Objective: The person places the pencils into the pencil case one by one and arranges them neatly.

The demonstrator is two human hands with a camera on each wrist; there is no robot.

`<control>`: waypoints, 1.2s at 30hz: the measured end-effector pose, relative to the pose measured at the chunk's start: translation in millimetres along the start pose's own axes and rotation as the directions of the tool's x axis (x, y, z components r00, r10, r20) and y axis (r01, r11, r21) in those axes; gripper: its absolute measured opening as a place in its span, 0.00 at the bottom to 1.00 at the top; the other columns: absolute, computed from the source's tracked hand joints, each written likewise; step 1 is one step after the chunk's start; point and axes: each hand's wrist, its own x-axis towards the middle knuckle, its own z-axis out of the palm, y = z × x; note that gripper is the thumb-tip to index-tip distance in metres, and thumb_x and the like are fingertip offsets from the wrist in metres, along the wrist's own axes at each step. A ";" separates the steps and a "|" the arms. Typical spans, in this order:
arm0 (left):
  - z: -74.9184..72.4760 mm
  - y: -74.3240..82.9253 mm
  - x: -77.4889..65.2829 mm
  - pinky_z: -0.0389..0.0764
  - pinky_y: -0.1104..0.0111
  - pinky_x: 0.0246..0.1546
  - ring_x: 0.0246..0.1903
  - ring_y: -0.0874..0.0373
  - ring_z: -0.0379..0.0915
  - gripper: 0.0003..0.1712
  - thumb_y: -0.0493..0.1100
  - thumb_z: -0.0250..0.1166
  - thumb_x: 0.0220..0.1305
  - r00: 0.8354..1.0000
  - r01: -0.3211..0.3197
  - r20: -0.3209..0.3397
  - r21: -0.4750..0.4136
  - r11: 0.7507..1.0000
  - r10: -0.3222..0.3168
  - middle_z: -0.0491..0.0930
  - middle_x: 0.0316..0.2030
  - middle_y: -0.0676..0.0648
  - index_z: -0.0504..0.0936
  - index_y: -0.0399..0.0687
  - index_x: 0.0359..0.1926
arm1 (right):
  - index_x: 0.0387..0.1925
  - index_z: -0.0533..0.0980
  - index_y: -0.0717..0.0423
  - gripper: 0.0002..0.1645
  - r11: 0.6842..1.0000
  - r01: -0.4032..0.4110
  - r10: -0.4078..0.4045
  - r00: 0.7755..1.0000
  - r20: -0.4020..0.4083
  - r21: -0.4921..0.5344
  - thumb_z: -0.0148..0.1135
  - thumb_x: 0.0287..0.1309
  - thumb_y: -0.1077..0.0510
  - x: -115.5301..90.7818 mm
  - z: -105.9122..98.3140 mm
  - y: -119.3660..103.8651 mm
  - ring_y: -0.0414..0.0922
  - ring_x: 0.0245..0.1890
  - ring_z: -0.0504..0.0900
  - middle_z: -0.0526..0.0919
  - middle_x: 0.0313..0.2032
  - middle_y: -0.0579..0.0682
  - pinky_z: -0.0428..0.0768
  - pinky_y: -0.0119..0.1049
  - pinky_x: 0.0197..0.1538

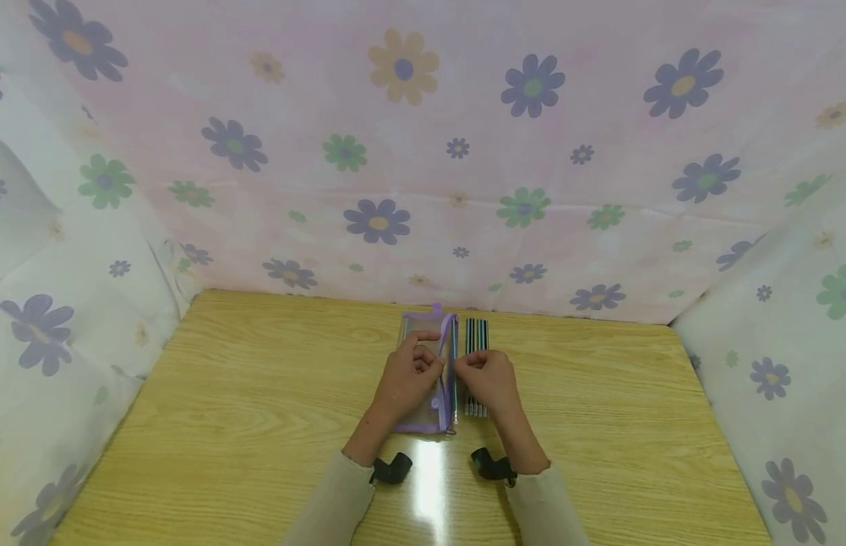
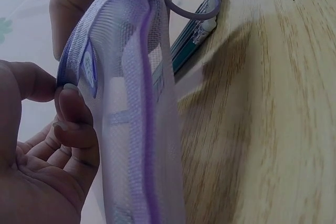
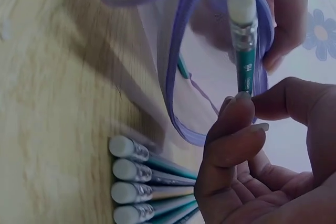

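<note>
A purple mesh zip pouch [image 1: 412,426] lies lengthwise on the table, its zip undone and its mouth held apart on the right side. My left hand [image 1: 408,375] pinches the zip edge between thumb and forefinger. At the mouth, my right hand [image 1: 491,379] pinches a green pencil [image 3: 245,51] with a white eraser and silver ferrule, eraser end toward the wrist camera. Through the opening a bit of another green shaft [image 3: 182,66] shows. Beside the pouch, several pencils [image 1: 477,334] lie in a row under the right hand, their white erasers [image 3: 123,192] toward me.
The wood-grain table [image 1: 259,379] ends at the back against a flowered pink cloth [image 1: 457,174], with flowered white cloth on both sides. A purple loop strap [image 2: 197,14] hangs at the pouch's end. Black wrist mounts [image 1: 394,469] sit on both forearms.
</note>
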 end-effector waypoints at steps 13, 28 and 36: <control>-0.4 1.1 0.4 0.77 0.71 0.28 0.25 0.59 0.78 0.23 0.35 0.65 0.73 1.000 0.004 0.007 0.006 1.000 -0.004 0.84 0.29 0.50 0.76 0.44 0.67 | 0.36 0.87 0.64 0.10 0.998 -0.019 0.019 1.000 0.003 0.054 0.67 0.61 0.59 -1.1 7.7 -0.4 0.45 0.24 0.86 0.88 0.25 0.53 0.81 0.33 0.28; -0.7 2.1 -0.3 0.76 0.71 0.27 0.24 0.59 0.77 0.22 0.36 0.67 0.74 1.000 0.023 0.004 -0.022 1.000 -0.023 0.84 0.29 0.49 0.78 0.48 0.66 | 0.36 0.87 0.63 0.08 0.991 0.098 -0.101 0.995 -0.028 -0.086 0.68 0.61 0.61 0.6 3.0 0.0 0.43 0.25 0.82 0.86 0.27 0.51 0.80 0.34 0.28; -1.4 0.8 0.4 0.75 0.71 0.27 0.24 0.60 0.77 0.23 0.37 0.68 0.74 1.000 0.029 0.009 -0.040 0.999 -0.028 0.85 0.29 0.49 0.78 0.48 0.66 | 0.36 0.86 0.60 0.05 0.965 0.192 -0.201 0.979 -0.038 -0.179 0.68 0.59 0.64 6.0 -4.9 5.7 0.43 0.28 0.81 0.87 0.30 0.52 0.79 0.33 0.29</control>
